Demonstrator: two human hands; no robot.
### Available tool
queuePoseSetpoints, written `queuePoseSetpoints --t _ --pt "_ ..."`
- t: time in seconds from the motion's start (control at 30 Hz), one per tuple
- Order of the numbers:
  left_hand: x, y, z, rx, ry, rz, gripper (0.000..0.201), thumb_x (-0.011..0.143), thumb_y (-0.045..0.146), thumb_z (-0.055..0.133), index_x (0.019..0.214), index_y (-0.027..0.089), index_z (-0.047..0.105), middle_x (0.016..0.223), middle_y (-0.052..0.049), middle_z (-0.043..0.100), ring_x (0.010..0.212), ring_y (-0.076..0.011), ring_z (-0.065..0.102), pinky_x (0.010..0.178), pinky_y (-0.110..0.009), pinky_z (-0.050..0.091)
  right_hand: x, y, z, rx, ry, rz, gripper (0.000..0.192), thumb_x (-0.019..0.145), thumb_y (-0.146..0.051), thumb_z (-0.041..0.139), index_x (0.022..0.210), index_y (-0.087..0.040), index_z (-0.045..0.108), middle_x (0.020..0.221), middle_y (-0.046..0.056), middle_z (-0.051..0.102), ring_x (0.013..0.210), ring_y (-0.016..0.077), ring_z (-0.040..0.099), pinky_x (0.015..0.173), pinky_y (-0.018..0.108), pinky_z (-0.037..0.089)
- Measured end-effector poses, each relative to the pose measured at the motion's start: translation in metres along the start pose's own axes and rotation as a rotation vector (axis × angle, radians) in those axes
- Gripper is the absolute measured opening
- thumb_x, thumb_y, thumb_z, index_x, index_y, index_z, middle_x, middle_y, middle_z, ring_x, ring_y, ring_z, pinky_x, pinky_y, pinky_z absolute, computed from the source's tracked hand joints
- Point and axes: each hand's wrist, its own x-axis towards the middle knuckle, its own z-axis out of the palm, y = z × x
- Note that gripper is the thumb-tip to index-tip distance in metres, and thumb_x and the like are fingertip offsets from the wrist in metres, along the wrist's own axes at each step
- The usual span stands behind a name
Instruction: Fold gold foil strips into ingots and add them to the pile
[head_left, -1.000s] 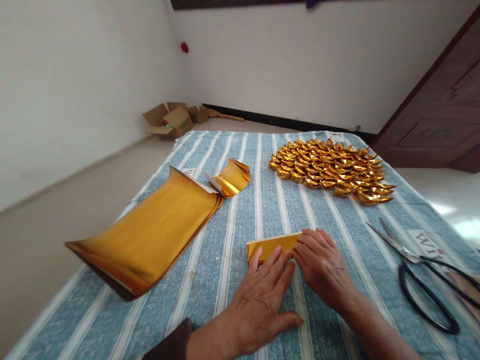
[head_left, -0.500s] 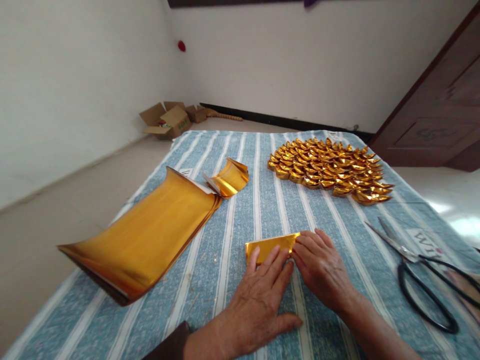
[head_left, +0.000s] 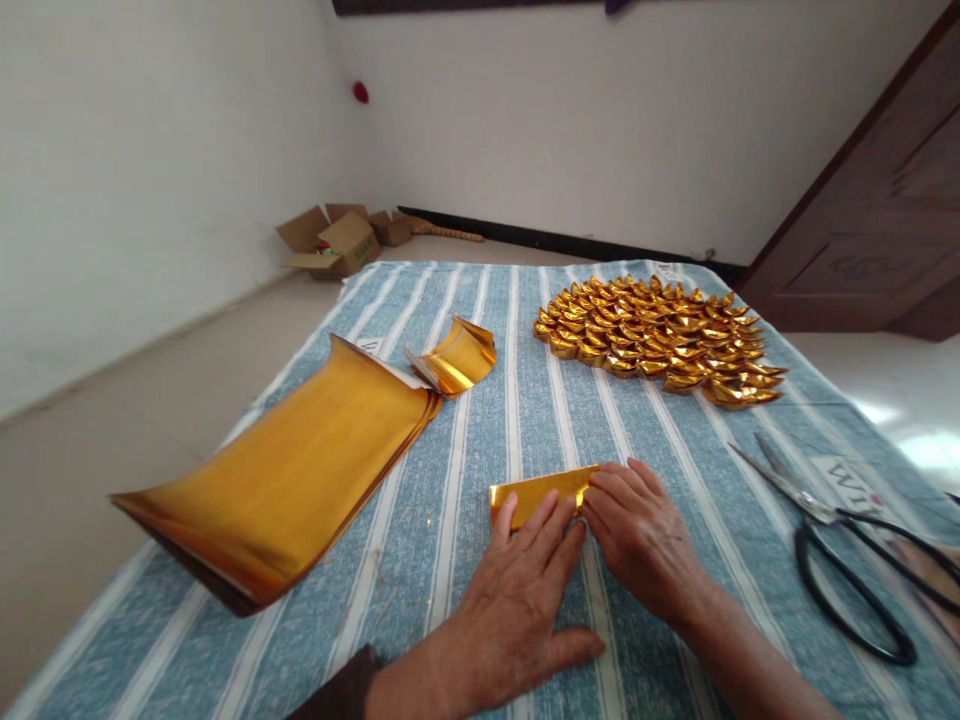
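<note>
Just in front of the heap of folded gold foil ingots [head_left: 654,340], both hands lie flat, fingers spread: left hand [head_left: 517,605] and right hand [head_left: 641,540] pin a folded gold foil strip [head_left: 541,490]. Slick foil could skid, so the crease goes crooked.

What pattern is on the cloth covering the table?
The cloth is mottled blue with white stripes running away from the person, clearest in the head view.
</note>
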Motion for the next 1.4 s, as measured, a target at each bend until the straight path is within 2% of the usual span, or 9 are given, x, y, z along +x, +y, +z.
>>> queuePoseSetpoints --t 0.4,0.73,0.9,1.4 --pt "0.0002 -0.0018 0.0002 -0.024 -0.01 0.006 0.093 0.086 0.066 0.055 0.155 0.02 0.013 0.159 -0.017 0.026 0.148 -0.037 0.017 0.115 -0.069 0.0 0.0005 -0.0007 -0.0003 -0.017 -0.028 -0.004 0.027 0.096 -0.015 0.045 0.075 -0.02 0.062 0.085 0.005 0.067 0.098 0.0225 0.059 0.106 0.044 0.032" --pt "-0.0001 -0.0023 0.0 -0.021 0.032 0.031 0.096 0.086 0.066 0.057 0.156 0.021 0.009 0.158 -0.016 0.031 0.147 -0.0383 0.021 0.115 -0.069 0.005 -0.0008 -0.0001 0.0011 -0.027 -0.02 -0.01 0.027 0.097 -0.017 0.045 0.077 -0.02 0.062 0.087 0.005 0.067 0.097 0.0228 0.059 0.106 0.045 0.032" --pt "0.0008 -0.0021 -0.0015 -0.02 0.011 0.023 0.096 0.086 0.067 0.055 0.156 0.019 0.01 0.157 -0.017 0.032 0.147 -0.0386 0.021 0.114 -0.071 0.005 -0.0003 -0.0013 0.0004 -0.019 -0.026 -0.004 0.028 0.097 -0.016 0.044 0.076 -0.02 0.062 0.085 0.005 0.067 0.094 0.0223 0.06 0.105 0.045 0.033" --pt "0.0013 -0.0026 -0.002 -0.048 0.002 0.015 0.097 0.085 0.067 0.056 0.156 0.021 0.009 0.159 -0.017 0.028 0.148 -0.0376 0.018 0.114 -0.07 0.003 -0.0002 -0.002 0.0007 -0.059 -0.054 -0.014 0.027 0.097 -0.015 0.044 0.08 -0.02 0.064 0.081 0.004 0.065 0.087 0.0217 0.058 0.104 0.045 0.033"
